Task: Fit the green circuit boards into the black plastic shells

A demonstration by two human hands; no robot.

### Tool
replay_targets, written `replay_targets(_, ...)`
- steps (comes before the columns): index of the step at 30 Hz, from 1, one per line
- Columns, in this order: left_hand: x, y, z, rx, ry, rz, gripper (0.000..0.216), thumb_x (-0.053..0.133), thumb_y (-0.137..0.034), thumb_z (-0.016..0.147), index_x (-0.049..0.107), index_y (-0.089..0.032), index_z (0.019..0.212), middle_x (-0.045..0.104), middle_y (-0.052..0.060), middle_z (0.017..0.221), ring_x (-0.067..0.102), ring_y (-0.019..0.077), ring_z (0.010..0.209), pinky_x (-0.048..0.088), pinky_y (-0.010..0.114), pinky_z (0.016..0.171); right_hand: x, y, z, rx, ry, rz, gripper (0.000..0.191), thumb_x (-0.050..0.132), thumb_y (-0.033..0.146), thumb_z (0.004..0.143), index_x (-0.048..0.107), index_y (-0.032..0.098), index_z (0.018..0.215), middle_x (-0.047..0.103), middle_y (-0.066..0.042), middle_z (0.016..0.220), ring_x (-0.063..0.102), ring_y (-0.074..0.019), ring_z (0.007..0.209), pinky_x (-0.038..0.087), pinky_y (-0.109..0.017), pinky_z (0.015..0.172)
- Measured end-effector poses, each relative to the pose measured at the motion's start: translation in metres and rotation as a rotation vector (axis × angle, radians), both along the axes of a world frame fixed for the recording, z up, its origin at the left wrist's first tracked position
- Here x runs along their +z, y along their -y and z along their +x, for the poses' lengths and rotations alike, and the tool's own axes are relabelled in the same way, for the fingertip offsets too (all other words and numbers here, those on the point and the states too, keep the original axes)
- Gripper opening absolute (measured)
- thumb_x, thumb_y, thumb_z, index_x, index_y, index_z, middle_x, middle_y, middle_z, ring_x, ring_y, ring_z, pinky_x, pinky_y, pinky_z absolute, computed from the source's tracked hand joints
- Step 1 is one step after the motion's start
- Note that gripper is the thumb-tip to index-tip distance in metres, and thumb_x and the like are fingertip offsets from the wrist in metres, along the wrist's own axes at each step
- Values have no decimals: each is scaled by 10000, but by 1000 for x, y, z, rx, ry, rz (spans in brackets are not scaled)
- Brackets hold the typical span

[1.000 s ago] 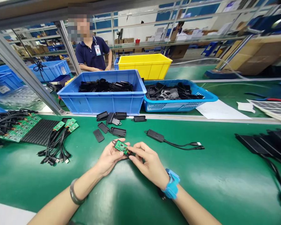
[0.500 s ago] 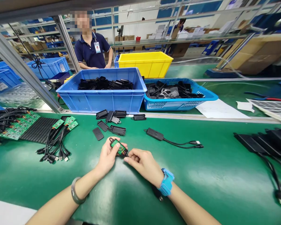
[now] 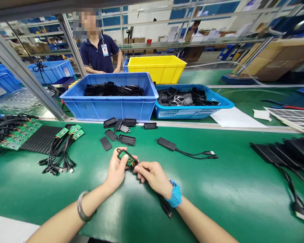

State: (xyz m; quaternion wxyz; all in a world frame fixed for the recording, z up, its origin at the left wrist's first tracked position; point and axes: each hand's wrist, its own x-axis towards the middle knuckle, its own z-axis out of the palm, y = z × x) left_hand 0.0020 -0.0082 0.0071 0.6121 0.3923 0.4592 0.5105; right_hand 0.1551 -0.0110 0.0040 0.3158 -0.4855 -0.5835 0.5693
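My left hand (image 3: 117,170) is closed round a black plastic case half with a green circuit board (image 3: 127,159) lying in it, thumb on the board. At the case's lower right end, my right hand (image 3: 152,175) pinches near where the wires and black cable leave the board. The cable (image 3: 164,205) runs under my right hand, its plug end on the table. Beyond my hands lie several loose black case halves (image 3: 127,139). To their right rests a closed black case (image 3: 166,144) with two cable ends.
Behind stand a blue bin (image 3: 111,108) and a blue basket (image 3: 192,112), both holding black parts, and a yellow bin (image 3: 155,67). Boards with cables (image 3: 66,148) lie left; black cased units (image 3: 281,155) lie right. A person (image 3: 101,54) stands across the bench.
My right hand has shifted slightly at the cable end, its fingers now closer against the case. The cable's plug end has moved a little left. My left hand keeps its hold.
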Motion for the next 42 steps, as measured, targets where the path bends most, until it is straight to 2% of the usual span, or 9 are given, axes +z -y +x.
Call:
replay_targets(7, -3, 7, 2, 50, -146, 121, 369, 567, -458, 878, 421, -214, 1112, 723, 91, 981, 692, 218, 936, 514, 351, 845, -5, 0, 0, -71, 253, 232, 353, 544, 394, 880, 582, 181, 602, 590, 12, 514, 497, -102, 452, 374, -207, 461)
replay_targets(12, 2, -2, 2, 35, -29, 48, 432, 627, -452, 833, 435, -195, 1123, 734, 75, 884, 701, 195, 755, 527, 320, 730, -5, -5, -2, 18, 216, 238, 325, 578, 389, 865, 601, 175, 621, 591, 28, 539, 505, -101, 488, 377, -208, 496)
replay_targets(16, 3, -23, -14, 108, -8, 8, 432, 657, -431, 792, 469, -181, 1089, 724, 83, 953, 640, 126, 584, 515, 260, 583, 0, -8, -2, 45, 260, 408, 225, 523, 325, 911, 663, 186, 803, 646, -2, 710, 558, -131, 629, 427, -239, 602)
replay_targets(21, -6, -42, -34, 181, -166, 86, 390, 662, -410, 777, 497, -198, 1060, 632, 69, 1159, 595, 73, 597, 549, 259, 600, -1, -11, 3, 49, 357, 575, 191, 467, 167, 917, 633, 196, 1008, 684, -66, 978, 601, -196, 909, 468, -333, 809)
replay_targets(27, -3, -45, -28, -102, -42, 16, 543, 679, -407, 769, 452, -211, 1222, 595, 28, 955, 672, 148, 680, 551, 301, 634, -9, -14, 4, 41, 377, 599, 241, 515, 129, 875, 614, 206, 1081, 678, -73, 1057, 597, -219, 994, 482, -371, 854)
replay_targets(30, 5, -50, -43, -63, -258, 99, 500, 651, -385, 783, 475, -220, 1220, 609, 10, 903, 656, 138, 629, 523, 283, 624, -11, -13, 4, 43, 372, 608, 241, 519, 133, 876, 617, 206, 1083, 675, -79, 1079, 602, -221, 1018, 481, -382, 873)
replay_targets(34, 16, -54, -74, 59, -888, 192, 353, 612, -265, 766, 582, -205, 1112, 600, -26, 646, 614, 180, 566, 467, 297, 632, -11, -13, 5, 50, 372, 618, 228, 528, 136, 873, 629, 204, 1065, 676, -83, 1068, 607, -224, 1012, 484, -385, 869)
replay_targets(36, 20, -50, -78, 16, -1023, 212, 346, 609, -224, 749, 608, -204, 1094, 572, -37, 557, 615, 204, 566, 453, 299, 635, -12, -14, 5, 40, 368, 625, 220, 526, 132, 874, 631, 203, 1053, 677, -81, 1053, 609, -221, 997, 487, -378, 855)
replay_targets(42, 26, -27, -45, -379, -313, -1, 451, 671, -308, 765, 528, -215, 1182, 676, 82, 1042, 710, 198, 647, 531, 288, 589, -12, -11, 3, -54, 367, 594, 179, 528, 171, 891, 602, 199, 1052, 640, -68, 950, 602, -204, 885, 515, -330, 740)
